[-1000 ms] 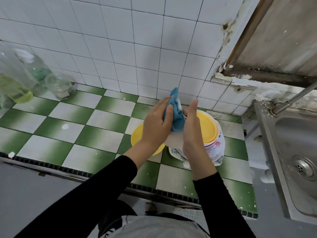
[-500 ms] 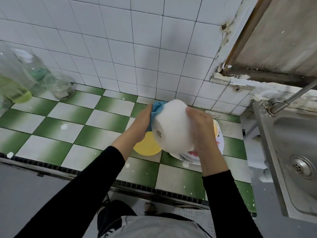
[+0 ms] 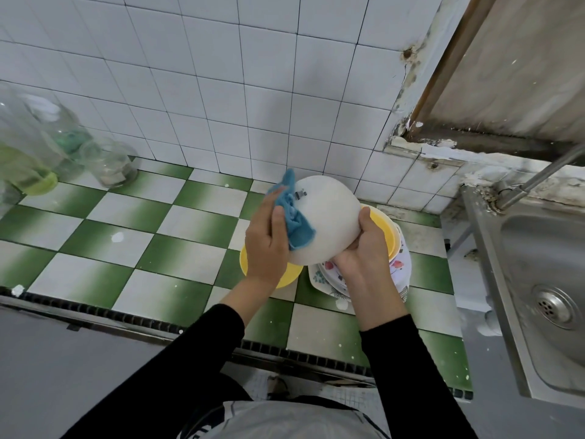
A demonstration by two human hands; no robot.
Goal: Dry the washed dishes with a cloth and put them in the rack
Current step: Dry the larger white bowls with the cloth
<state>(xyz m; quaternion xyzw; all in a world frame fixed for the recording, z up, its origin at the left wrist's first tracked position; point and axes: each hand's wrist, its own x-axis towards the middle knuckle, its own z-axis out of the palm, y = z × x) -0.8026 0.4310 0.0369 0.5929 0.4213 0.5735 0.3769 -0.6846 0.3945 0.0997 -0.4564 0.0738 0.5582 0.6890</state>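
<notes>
The left hand (image 3: 267, 245), at centre frame, holds a bunched blue cloth (image 3: 296, 223) pressed against the left flank of the white bowl (image 3: 329, 217). The right hand (image 3: 364, 255) grips the bowl's rim at its lower right, thumb up the outer wall. The bowl is held between both hands above the desk (image 3: 142, 236), rounded outside toward the camera, mouth turned away. No rack shows, so I cannot tell which hand is nearer it. A small grey mark (image 3: 300, 194) on the bowl beside the cloth is too blurred to read.
</notes>
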